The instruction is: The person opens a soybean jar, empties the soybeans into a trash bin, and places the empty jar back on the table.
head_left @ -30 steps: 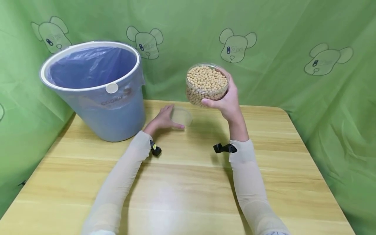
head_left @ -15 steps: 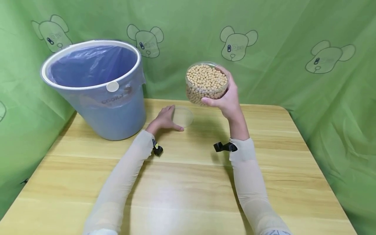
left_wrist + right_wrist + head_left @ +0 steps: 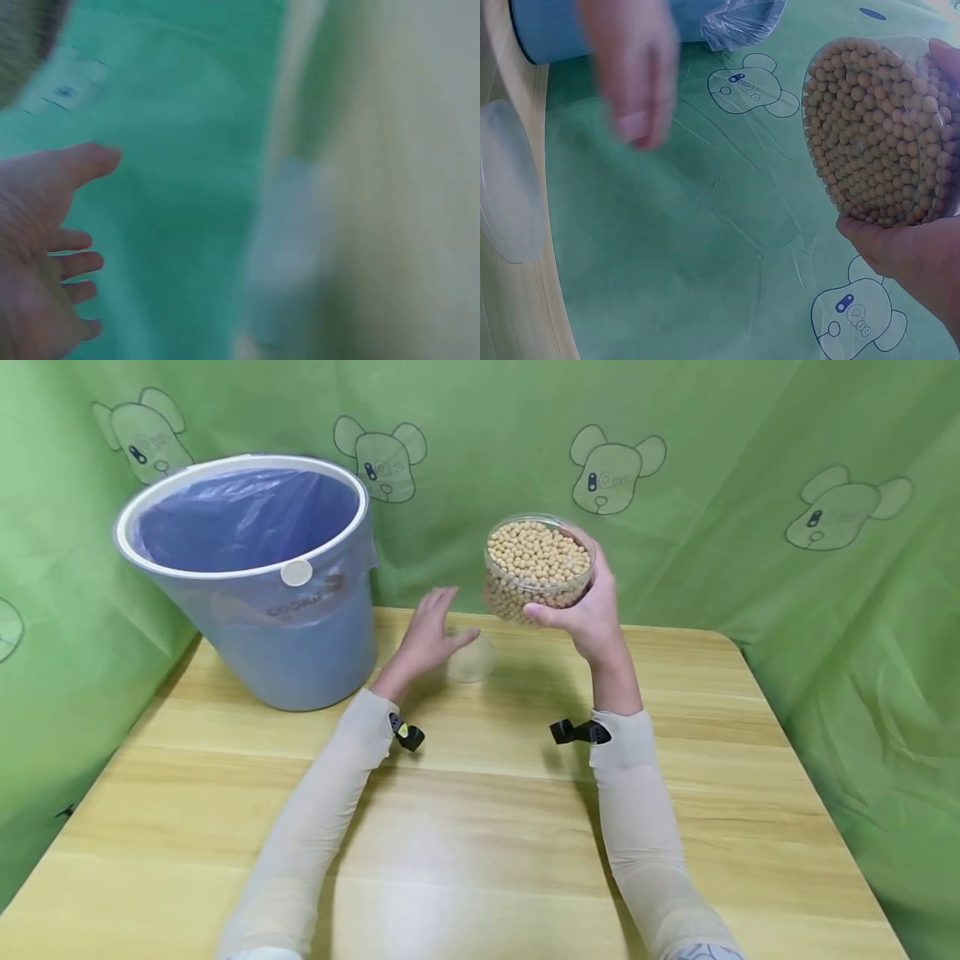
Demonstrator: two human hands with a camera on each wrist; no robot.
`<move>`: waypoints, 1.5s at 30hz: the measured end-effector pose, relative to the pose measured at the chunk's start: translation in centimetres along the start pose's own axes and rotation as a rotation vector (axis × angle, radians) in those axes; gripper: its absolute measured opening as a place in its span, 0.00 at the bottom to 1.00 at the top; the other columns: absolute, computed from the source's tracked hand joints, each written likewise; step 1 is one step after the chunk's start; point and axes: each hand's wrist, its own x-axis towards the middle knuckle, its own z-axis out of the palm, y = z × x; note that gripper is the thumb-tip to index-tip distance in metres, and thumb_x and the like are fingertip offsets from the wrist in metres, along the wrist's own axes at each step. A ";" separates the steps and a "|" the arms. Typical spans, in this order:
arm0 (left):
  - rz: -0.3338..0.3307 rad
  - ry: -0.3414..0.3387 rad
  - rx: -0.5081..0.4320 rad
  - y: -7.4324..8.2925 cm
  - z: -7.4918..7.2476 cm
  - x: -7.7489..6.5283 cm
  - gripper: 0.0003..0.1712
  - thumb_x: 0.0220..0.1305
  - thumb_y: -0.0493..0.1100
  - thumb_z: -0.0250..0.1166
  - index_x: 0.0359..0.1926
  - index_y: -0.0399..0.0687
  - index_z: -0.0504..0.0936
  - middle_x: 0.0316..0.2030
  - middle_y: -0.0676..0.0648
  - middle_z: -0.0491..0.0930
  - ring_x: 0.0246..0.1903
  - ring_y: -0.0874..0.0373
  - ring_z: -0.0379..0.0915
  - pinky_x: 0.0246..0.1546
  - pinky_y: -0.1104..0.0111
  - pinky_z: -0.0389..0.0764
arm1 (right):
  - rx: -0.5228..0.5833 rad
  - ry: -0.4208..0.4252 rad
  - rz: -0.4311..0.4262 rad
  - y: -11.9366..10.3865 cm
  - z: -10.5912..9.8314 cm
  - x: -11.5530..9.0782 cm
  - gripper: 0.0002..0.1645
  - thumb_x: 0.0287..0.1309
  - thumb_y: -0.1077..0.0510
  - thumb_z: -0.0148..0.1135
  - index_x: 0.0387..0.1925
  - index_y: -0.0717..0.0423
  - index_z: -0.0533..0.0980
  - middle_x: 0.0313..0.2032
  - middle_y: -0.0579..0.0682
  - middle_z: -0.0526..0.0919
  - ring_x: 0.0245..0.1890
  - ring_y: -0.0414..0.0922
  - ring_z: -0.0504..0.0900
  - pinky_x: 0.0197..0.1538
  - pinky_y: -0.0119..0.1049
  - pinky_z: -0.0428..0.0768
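A clear round tub of soybeans point(image 3: 536, 564), with no lid on it, is held above the far part of the table by my right hand point(image 3: 592, 606). Its fingers wrap the far side and the thumb lies across the near side. My left hand point(image 3: 431, 635) hovers above the table to the left of the tub, fingers spread and holding nothing. Beneath and beside it a translucent round lid point(image 3: 474, 662) lies on the table; the right wrist view shows the lid point(image 3: 510, 184) apart from that hand.
A blue bin point(image 3: 315, 652) with a white rim and a plastic liner stands at the table's back left. The wooden table point(image 3: 465, 827) ends at a green cloth point(image 3: 480, 460) printed with bear heads.
My left hand has let go of the lid, leaving it on the table, and has risen from it. My right hand keeps the tub raised at about the same place.
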 end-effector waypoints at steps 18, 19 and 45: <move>0.580 0.999 0.138 8.0 -10.5 -4.9 0.17 0.68 0.44 0.64 0.53 0.40 0.85 0.51 0.40 0.86 0.55 0.46 0.81 0.74 0.56 0.62 | 0.006 0.064 0.032 0.1 -0.6 -0.1 0.60 0.25 0.76 0.75 0.69 0.57 0.68 0.65 0.57 0.72 0.65 0.55 0.73 0.67 0.46 0.76; 0.567 1.058 0.164 7.8 -11.0 -5.1 0.16 0.68 0.44 0.63 0.51 0.41 0.86 0.48 0.41 0.87 0.52 0.47 0.82 0.73 0.55 0.63 | 0.006 0.064 0.030 0.1 -0.6 0.0 0.60 0.25 0.76 0.75 0.69 0.57 0.68 0.65 0.57 0.72 0.65 0.55 0.73 0.67 0.46 0.76; 0.325 1.363 0.378 2.0 -12.2 -5.7 0.17 0.70 0.49 0.62 0.29 0.44 0.87 0.27 0.42 0.83 0.34 0.42 0.70 0.66 0.49 0.57 | 0.021 0.030 0.026 0.1 0.2 0.1 0.59 0.27 0.76 0.74 0.70 0.56 0.68 0.66 0.58 0.71 0.66 0.56 0.73 0.66 0.46 0.77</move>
